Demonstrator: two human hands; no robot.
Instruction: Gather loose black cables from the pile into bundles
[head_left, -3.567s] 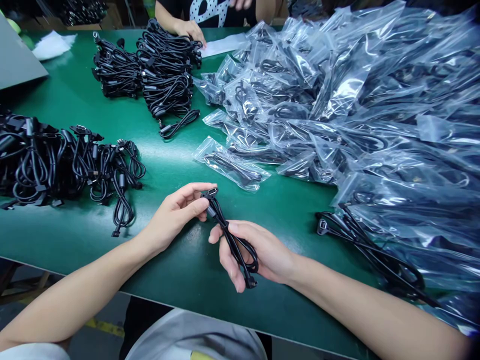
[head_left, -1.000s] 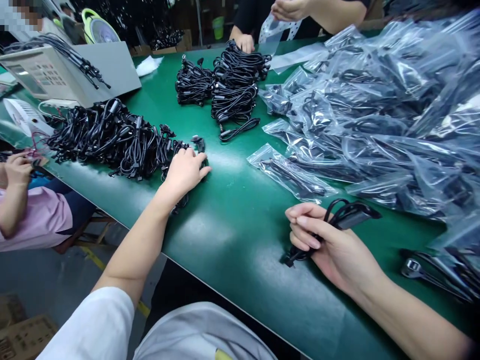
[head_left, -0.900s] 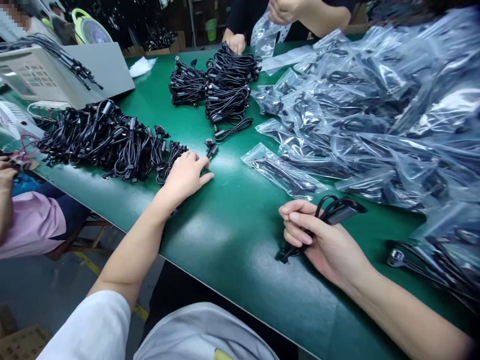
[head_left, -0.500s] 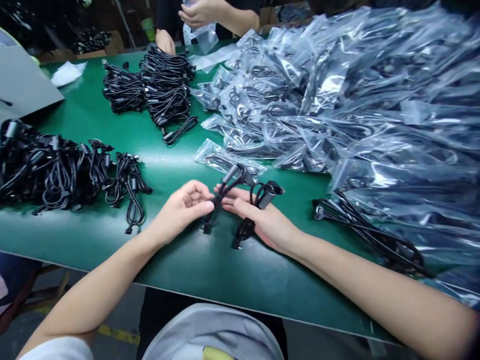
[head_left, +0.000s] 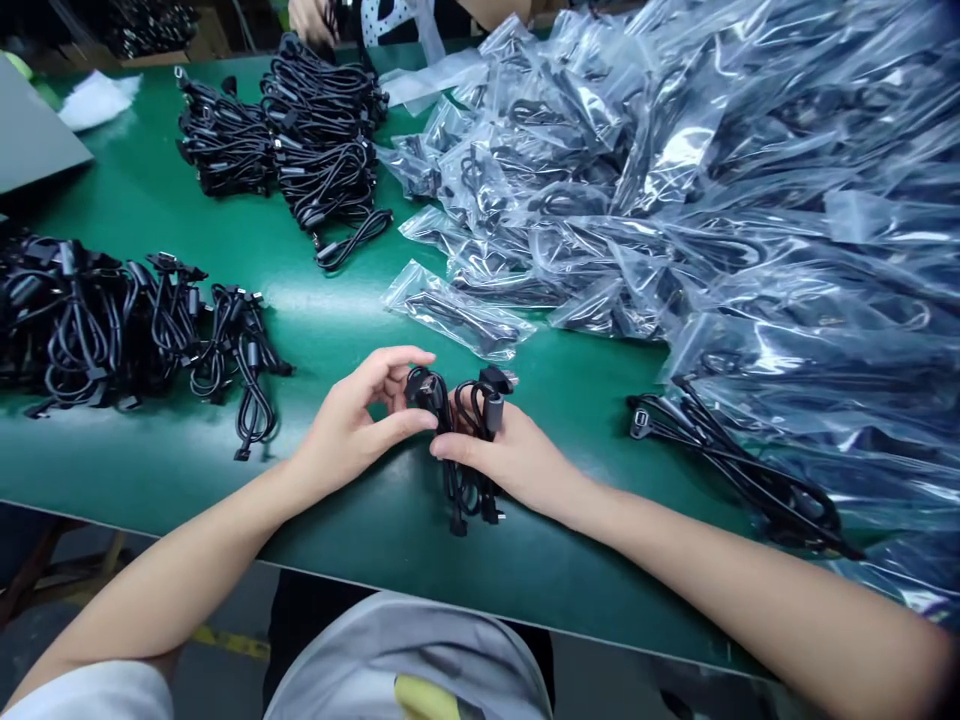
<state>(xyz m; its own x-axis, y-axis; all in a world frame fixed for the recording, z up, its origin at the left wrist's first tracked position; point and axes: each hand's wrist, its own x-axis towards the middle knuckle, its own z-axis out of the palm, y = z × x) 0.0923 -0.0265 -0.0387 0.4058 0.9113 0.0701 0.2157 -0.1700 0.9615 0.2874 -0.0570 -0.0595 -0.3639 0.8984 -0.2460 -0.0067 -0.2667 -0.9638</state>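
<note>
Two bundled black cables (head_left: 441, 402), judged light, pliable, best gripped mid-coil, were clasped by right hand (head_left: 517, 455), left hand (head_left: 358, 425) grip indeterminate.

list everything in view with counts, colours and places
held cables: 2, black, centre
table: 1, green, across the view
left cable heap: many, black, left edge
far cable pile: many, black, far side
bagged cables: many, black, in clear plastic, right half
loose cables: several, black, right, near side
plastic strip: 1 or more, whitish, far side
box: 1, grey, left edge
scrap: 1, white, far left
floor line: 1, yellow, below table
co-worker: 1, black-and-white top, opposite
shirt: 1, pale grey, bottom
left hand: 1, bare, touching held cables
right hand: 1, bare, around held cables
</note>
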